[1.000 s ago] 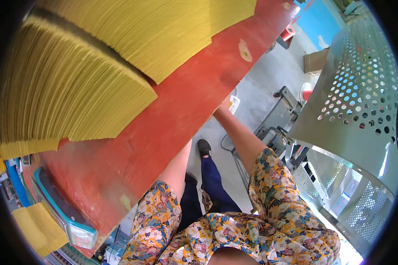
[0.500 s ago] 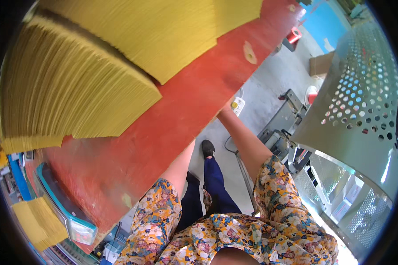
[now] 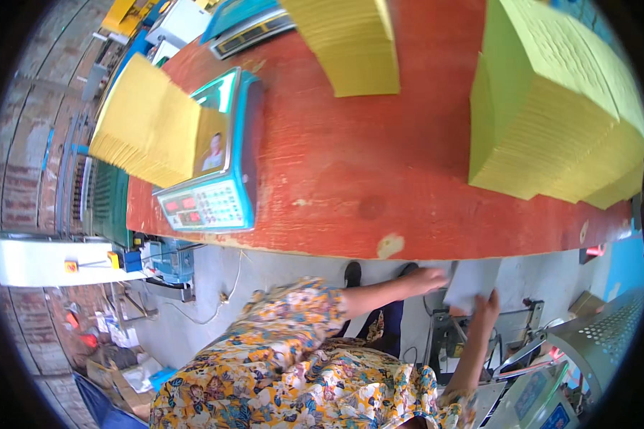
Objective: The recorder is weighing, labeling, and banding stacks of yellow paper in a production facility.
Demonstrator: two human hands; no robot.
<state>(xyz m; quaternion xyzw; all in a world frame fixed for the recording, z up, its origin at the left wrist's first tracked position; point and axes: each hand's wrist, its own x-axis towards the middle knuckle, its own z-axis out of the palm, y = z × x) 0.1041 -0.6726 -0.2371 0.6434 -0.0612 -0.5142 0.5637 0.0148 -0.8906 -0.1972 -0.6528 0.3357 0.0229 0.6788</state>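
The red-painted surface (image 3: 322,186) was worn to pale patches along its curved front edge. Grey floor (image 3: 215,279) showed below it, with worn reddish-brown boards (image 3: 36,179) at the far left and a blue panel (image 3: 626,264) at the far right.

On the surface's left stood a teal electronic scale (image 3: 206,204) with a keypad and red digits, a stack of yellow paper (image 3: 147,121) leaning over its pan. A second scale (image 3: 254,34) sat beyond it; a narrower yellow stack (image 3: 361,64) stood near the middle, and a bulky yellow-green stack (image 3: 544,129) filled the right end.

In front of the edge, a pale sheet (image 3: 472,280), blurred, hung between the hands. The right hand (image 3: 486,307) grasped its lower right side; the left hand (image 3: 423,280) was curled near its left side, and whether it gripped anything could not be told.

A dark metal machine frame (image 3: 526,314) crowded the space beside the right forearm, with a perforated grey guard (image 3: 608,343) and a cardboard box (image 3: 585,304) further right.
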